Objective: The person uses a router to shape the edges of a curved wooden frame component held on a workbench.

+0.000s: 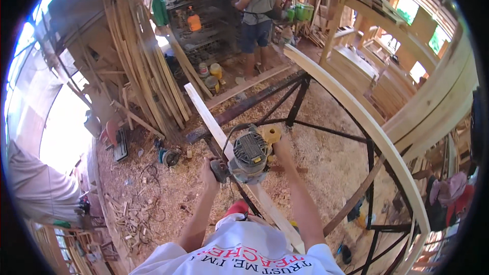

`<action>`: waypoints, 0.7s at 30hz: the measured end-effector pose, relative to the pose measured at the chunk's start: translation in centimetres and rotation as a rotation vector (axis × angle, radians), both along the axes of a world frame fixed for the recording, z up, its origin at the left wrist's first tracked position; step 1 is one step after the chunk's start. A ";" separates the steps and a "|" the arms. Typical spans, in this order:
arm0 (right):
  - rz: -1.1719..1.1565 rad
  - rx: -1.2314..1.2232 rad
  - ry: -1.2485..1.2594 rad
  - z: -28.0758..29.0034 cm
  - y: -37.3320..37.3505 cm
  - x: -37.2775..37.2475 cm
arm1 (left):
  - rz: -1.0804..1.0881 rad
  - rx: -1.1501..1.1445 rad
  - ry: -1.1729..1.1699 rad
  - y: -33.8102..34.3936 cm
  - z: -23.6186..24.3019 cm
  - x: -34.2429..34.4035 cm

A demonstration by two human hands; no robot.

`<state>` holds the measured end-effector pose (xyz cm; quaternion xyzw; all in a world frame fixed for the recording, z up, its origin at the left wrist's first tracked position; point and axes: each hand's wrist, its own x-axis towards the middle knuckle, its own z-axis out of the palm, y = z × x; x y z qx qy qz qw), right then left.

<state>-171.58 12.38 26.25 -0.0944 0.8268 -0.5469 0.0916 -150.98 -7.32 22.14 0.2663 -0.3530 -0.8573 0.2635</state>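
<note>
A wood router [249, 154] with a ribbed dark motor housing sits on a long narrow strip of pale wood [274, 208]. The strip runs from ahead of me back toward my body, and the router hides its middle. My left hand [209, 172] is closed around the router's dark side knob. On the other side, my right hand [281, 147] grips near its yellowish round handle, the fingers partly hidden. A dark power cord loops by the tool. Beneath the strip stands a dark metal frame [239, 114].
A long pale board [351, 99] rests along the frame's right side. Power tools, including a corded one [168, 157], lie on the shaving-covered floor at left, near wood scraps [131, 219]. Tall boards [135, 51] lean behind them. Another person [261, 2] stands at the back.
</note>
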 end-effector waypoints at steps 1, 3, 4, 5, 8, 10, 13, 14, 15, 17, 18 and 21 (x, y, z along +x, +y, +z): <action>0.009 -0.077 -0.011 0.1 -0.2 -0.1 | 0.117 0.104 0.052 0.6 0.1 -0.1; 0.041 -0.108 0.029 1.4 -0.2 0.8 | 0.172 -0.130 -0.007 1.3 0.2 -0.6; 0.056 -0.140 0.056 2.3 -0.2 1.2 | 0.174 -0.425 -0.136 1.6 0.3 -0.4; 0.076 -0.128 0.062 0.7 -0.2 0.4 | 0.171 -0.717 -0.272 1.7 0.5 -0.2; 0.150 -0.081 0.109 -2.5 1.5 -2.1 | 0.203 -0.750 -0.263 2.3 -0.3 -1.4; 0.037 -0.103 0.146 -2.1 0.9 -1.1 | 0.245 -0.823 -0.284 1.8 -0.8 -1.3; -0.018 -0.272 -0.111 -2.2 1.5 0.2 | 0.198 -0.700 -0.314 2.8 2.0 -1.0; 0.000 -0.264 -0.117 -1.8 2.1 0.1 | 0.232 -0.872 -0.367 2.3 1.3 -1.1; 0.066 -0.187 -0.123 -1.2 2.9 0.2 | 0.254 -0.855 -0.396 2.1 1.4 -0.7; 0.214 -0.024 -0.145 0.5 5.5 0.2 | 0.188 -0.686 -0.330 2.5 1.7 -0.5; 0.077 0.108 0.203 1.3 7.0 0.6 | 0.245 -0.763 -0.348 2.5 0.9 -0.2; -0.159 -0.046 0.278 19.5 11.0 5.9 | 0.241 -0.802 -0.372 2.6 1.9 0.1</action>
